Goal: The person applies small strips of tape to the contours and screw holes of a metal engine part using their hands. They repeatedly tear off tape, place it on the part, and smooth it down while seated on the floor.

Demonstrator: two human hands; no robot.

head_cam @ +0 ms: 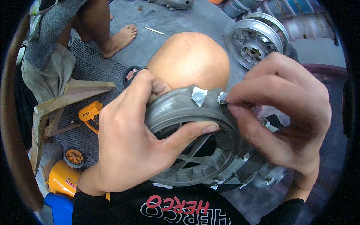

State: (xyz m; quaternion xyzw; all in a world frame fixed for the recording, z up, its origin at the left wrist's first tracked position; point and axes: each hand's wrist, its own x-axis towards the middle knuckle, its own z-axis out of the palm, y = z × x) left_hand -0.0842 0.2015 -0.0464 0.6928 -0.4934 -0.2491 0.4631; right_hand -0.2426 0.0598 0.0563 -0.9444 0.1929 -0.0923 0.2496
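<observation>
A dark grey cast-metal engine casing [168, 112] with a round, ribbed opening lies across my lap. My left hand [132, 135] grips its rim, thumb over the opening and fingers curled behind the outer wall. One boss on the upper edge carries a torn square of whitish masking tape [199, 96] with a round imprint. Beside it, the thumb and forefinger of my right hand [284, 109] pinch a second small tape piece [221, 97] at another boss; my fingertips partly cover it. More tape scraps [246, 157] stick to the casing's lower right side.
Silver wheel rims [250, 45] stand at the upper right, near several plastic buckets [284, 8]. Another person's bare foot [121, 40] rests at the upper left. An orange INGCO power tool [90, 112], a plastic chair's leg [38, 135] and a yellow tank [63, 178] are at left.
</observation>
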